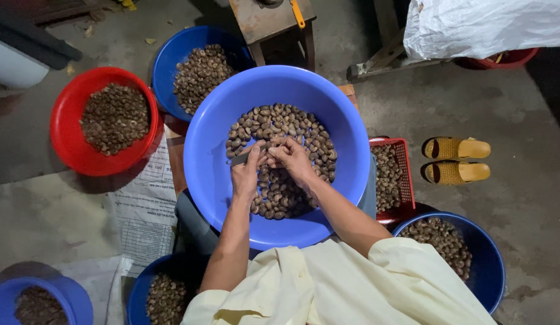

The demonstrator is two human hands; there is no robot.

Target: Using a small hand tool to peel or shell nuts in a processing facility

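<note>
Your left hand (246, 173) gripped a small blade (244, 156) and your right hand (292, 157) pinched a nut (272, 146), fingertips meeting, directly above the nuts (280, 192) heaped in the blue basin (214, 180).

White woven sack (478, 24) top right; white printed paper sheet (144, 204) on floor, left of big basin

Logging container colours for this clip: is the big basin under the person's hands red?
No, the big basin under the left hand and right hand is blue; the red bowl sits off to the side.
</note>
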